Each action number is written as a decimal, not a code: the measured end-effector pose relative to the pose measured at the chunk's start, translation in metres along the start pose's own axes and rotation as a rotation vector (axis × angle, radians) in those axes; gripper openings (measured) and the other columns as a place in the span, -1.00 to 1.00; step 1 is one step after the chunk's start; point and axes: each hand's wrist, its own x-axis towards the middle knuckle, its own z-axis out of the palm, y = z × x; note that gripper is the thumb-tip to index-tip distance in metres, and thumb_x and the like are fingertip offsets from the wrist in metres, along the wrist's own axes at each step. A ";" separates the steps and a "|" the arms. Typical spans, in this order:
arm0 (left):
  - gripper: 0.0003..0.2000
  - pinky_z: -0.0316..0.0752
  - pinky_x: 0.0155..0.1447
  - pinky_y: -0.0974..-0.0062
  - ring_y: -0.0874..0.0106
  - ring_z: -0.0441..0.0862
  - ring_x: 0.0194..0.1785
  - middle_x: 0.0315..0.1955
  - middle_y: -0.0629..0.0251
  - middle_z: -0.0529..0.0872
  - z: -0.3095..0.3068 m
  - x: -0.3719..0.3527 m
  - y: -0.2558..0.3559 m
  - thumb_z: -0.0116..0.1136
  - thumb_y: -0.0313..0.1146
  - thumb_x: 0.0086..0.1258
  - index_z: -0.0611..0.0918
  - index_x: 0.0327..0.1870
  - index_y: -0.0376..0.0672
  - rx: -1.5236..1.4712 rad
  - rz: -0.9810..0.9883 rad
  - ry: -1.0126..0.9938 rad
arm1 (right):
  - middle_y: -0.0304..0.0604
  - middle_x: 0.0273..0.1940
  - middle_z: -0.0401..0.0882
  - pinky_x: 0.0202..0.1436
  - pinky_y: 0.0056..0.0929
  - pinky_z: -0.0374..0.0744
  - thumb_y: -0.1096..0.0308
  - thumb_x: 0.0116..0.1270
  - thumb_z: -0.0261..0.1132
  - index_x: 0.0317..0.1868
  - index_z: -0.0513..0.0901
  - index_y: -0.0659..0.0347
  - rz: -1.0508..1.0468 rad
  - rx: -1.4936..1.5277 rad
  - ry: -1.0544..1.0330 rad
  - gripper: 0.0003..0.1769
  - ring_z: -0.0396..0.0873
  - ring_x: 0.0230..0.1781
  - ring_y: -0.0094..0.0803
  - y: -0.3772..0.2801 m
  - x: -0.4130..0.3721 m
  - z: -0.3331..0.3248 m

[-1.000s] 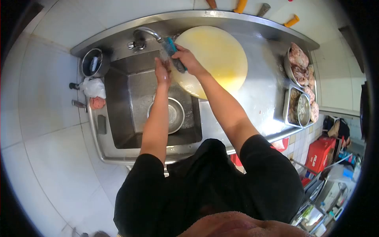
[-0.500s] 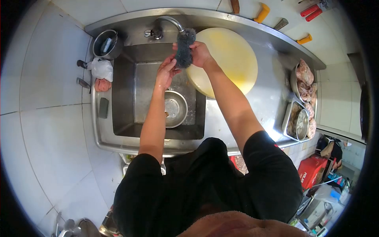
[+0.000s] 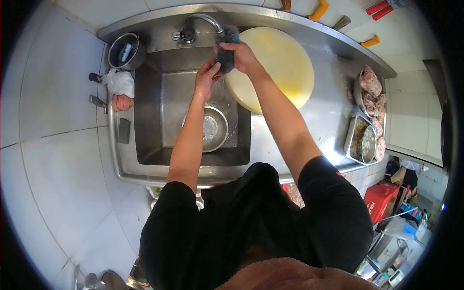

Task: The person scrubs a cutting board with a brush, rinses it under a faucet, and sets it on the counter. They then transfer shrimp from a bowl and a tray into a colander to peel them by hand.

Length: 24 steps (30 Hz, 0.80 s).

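Note:
My right hand (image 3: pixel 244 55) grips a dark scouring pad (image 3: pixel 225 53) with a teal edge, held right under the spout of the faucet (image 3: pixel 203 20). My left hand (image 3: pixel 207 77) reaches up beside the pad and touches its lower edge with the fingers. Both hands are over the steel sink (image 3: pixel 150 96). A metal bowl (image 3: pixel 212 128) lies in the sink below my left forearm. A round yellow cutting board (image 3: pixel 278 65) lies on the counter just right of my hands, overhanging the sink.
A steel pot (image 3: pixel 124 50) stands at the sink's back left, with a white bag (image 3: pixel 120 82) and a pink cloth (image 3: pixel 121 102) beside it. Trays of raw meat (image 3: pixel 372 89) sit at the counter's right end. Orange-handled tools (image 3: pixel 320 9) hang on the wall. A red crate (image 3: pixel 382 200) stands below.
The pad first lay against the board in my right hand; it was then lifted under the spout. My left hand has closed in on it since.

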 end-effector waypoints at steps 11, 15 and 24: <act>-0.86 0.64 -0.04 0.47 0.42 0.71 -0.22 -0.24 0.22 0.76 -0.063 0.019 -0.030 0.31 -0.44 0.38 0.71 -0.14 -0.30 -0.087 0.202 0.238 | -0.13 -0.29 0.67 -0.11 -0.25 0.64 0.22 0.40 0.36 -0.08 0.62 0.28 -0.030 -0.168 0.290 -0.71 0.64 -0.30 -0.31 -0.024 -0.038 -0.019; -0.65 0.62 0.01 0.33 0.24 0.69 -0.11 -0.15 0.06 0.72 -0.193 0.020 -0.105 0.30 -0.35 0.29 0.60 0.04 -0.32 0.849 0.133 0.273 | -0.13 -0.15 0.66 -0.14 -0.28 0.65 0.15 0.44 0.33 0.10 0.56 0.29 -0.031 -0.302 0.228 -0.59 0.66 -0.23 -0.32 -0.086 -0.079 -0.023; -0.43 0.65 -0.06 0.30 0.13 0.75 -0.14 -0.10 -0.13 0.74 -0.227 -0.041 -0.117 0.39 -0.36 0.19 0.55 0.26 -0.32 0.981 -0.313 0.136 | 0.01 -0.15 0.68 -0.18 -0.11 0.72 0.03 0.41 0.29 0.09 0.54 0.26 -0.557 -0.295 0.143 -0.53 0.73 -0.28 -0.11 -0.314 -0.136 0.049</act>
